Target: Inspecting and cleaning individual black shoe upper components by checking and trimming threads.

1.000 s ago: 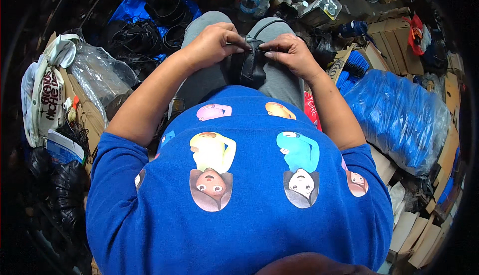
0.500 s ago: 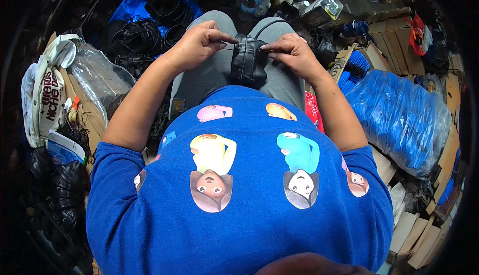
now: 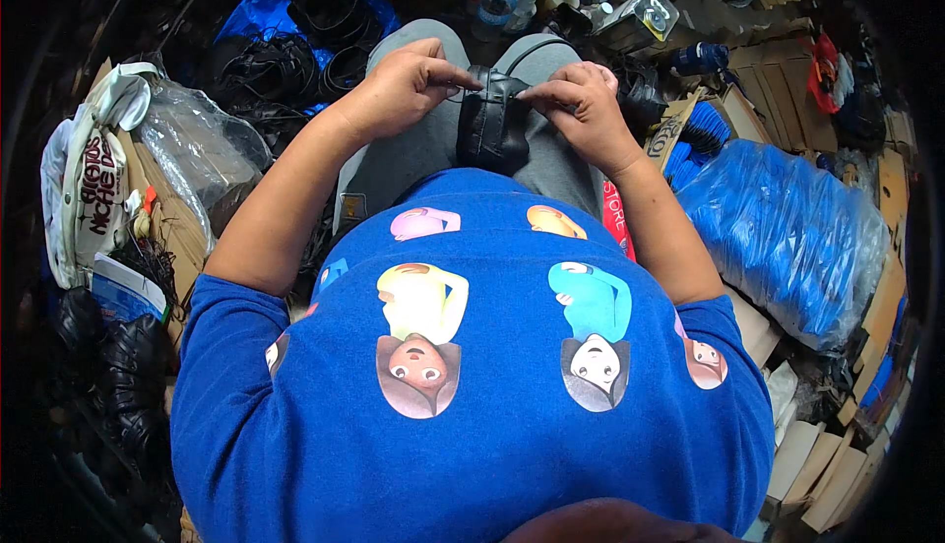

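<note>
A black leather piece with seams [image 3: 489, 127], looking like a shoe upper, rests on my lap between the grey trouser legs. At its left edge, my left hand [image 3: 415, 85] has thumb and forefinger pinched together close to the top. On the opposite side my right hand [image 3: 581, 108] pinches likewise, its fingertips close to the upper right edge. A thin dark line, perhaps thread, runs across the leather near the fingertips. Whatever lies inside either pinch is too small to make out.
Black shoes or uppers [image 3: 271, 70] lie on blue plastic at the far left. Bottles [image 3: 497, 6] stand beyond my knees. A plastic-wrapped blue bundle [image 3: 787, 238] and cardboard [image 3: 783, 85] are at right. A white cloth bag [image 3: 94, 184] sits left.
Both hands have stayed beside the leather piece. My left hand has shifted slightly right and up, nearer to it; the right hand has moved only a little.
</note>
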Motion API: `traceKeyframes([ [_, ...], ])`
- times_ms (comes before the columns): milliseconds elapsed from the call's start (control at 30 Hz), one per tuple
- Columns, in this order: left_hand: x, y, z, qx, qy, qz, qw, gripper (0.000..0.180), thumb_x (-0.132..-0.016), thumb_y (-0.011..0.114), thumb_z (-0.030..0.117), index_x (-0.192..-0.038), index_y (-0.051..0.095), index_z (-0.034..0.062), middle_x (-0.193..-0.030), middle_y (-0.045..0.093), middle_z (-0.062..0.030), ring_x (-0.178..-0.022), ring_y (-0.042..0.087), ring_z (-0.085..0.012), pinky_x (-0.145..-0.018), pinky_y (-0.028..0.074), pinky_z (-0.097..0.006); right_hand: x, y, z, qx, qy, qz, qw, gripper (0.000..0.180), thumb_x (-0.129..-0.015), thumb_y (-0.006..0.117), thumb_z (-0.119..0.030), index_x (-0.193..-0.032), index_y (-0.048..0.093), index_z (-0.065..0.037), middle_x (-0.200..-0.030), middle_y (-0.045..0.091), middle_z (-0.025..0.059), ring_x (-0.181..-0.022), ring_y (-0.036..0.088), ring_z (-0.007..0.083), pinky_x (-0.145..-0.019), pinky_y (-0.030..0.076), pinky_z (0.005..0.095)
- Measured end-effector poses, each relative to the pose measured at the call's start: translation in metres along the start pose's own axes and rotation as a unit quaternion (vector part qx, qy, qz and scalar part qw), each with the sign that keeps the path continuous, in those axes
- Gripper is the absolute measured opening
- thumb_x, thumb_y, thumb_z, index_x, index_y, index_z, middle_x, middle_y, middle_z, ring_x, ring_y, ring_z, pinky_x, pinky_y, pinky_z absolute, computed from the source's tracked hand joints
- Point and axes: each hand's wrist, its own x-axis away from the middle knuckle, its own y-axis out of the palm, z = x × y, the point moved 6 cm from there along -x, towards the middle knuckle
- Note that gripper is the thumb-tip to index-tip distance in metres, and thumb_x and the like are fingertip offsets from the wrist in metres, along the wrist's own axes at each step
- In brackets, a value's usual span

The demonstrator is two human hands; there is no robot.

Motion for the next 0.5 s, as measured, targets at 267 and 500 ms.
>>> traceKeyframes([
  [267,-0.001,0.000,-0.002,-0.005,0.017,-0.001,1.000,0.030,-0.076,0.060,-0.003,-0.097,0.071,0.0149,-0.070,0.042,-0.0038,-0.066,0.045,-0.0164,-0.061,0.039,-0.029,-0.004,0.006,0.011,-0.071,0.035,-0.044,0.996,0.021,-0.072,0.065,-0.010,-0.091,0.071,-0.017,-0.080,0.057,-0.0004,-0.089,0.051,0.0168,-0.086,0.034,0.0315],
  [500,-0.002,0.001,0.004,-0.021,0.029,0.003,0.999,0.028,-0.076,0.061,-0.003,-0.096,0.071,0.0145,-0.071,0.045,-0.0045,-0.067,0.046,-0.0169,-0.061,0.040,-0.030,-0.003,0.016,0.026,-0.122,0.059,-0.076,0.988,0.024,-0.072,0.064,-0.008,-0.094,0.071,-0.014,-0.082,0.060,0.0003,-0.088,0.052,0.0167,-0.085,0.035,0.0293],
])
